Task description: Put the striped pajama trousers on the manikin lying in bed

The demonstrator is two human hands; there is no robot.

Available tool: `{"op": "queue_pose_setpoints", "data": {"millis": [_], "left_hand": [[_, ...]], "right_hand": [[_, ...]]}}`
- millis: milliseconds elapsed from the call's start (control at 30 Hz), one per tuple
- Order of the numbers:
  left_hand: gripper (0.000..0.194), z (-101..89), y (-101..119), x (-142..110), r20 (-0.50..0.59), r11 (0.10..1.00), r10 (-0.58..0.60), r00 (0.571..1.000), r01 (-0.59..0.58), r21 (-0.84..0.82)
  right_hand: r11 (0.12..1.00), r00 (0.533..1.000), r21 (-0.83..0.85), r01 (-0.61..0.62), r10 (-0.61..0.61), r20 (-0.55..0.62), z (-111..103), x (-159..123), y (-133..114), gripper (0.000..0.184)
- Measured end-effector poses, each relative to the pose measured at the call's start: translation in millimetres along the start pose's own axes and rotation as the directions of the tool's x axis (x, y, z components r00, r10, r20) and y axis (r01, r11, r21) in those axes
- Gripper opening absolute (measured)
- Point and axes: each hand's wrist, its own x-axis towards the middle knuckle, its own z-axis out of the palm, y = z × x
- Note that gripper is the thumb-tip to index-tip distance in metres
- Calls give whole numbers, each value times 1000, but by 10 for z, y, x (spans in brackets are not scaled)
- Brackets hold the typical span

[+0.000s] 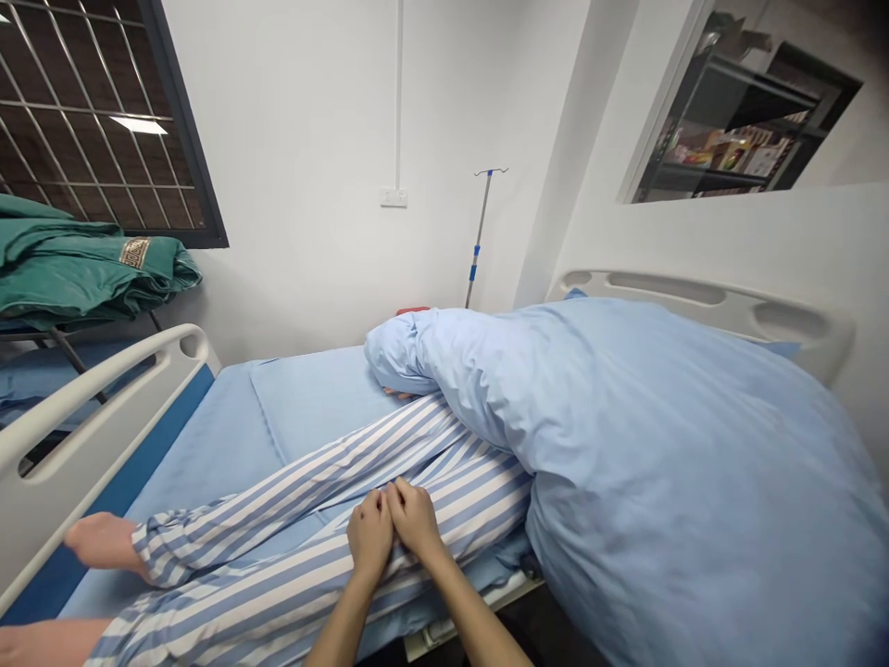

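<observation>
A person lies on a hospital bed in blue-and-white striped trousers (298,500), with the upper body hidden under a light blue quilt (625,445). One bare foot (101,540) rests near the left rail. My left hand (369,537) and my right hand (415,519) sit side by side on the nearer striped leg. The fingers of both are curled and pressed into the trouser fabric, and the knuckles touch each other.
The blue sheet (306,398) covers the mattress. A white footboard rail (90,417) stands at the left and another white rail (694,296) behind the quilt. An IV pole (479,241) stands by the wall. Folded green cloth (83,269) lies on a rack under the barred window (83,102).
</observation>
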Motion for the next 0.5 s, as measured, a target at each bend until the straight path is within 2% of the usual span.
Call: {"op": "queue_pose_setpoints", "data": {"millis": [167, 333, 500], "left_hand": [[29, -2, 7, -22, -8, 1000, 4, 1000, -4, -9], [30, -52, 90, -2, -24, 986, 38, 999, -41, -159], [36, -18, 310, 35, -125, 897, 115, 985, -158, -414]], "right_hand": [[998, 997, 48, -34, 37, -63, 82, -47, 57, 35], [970, 995, 235, -55, 73, -71, 38, -17, 48, 36], [802, 984, 592, -85, 161, -77, 27, 49, 174, 37]]}}
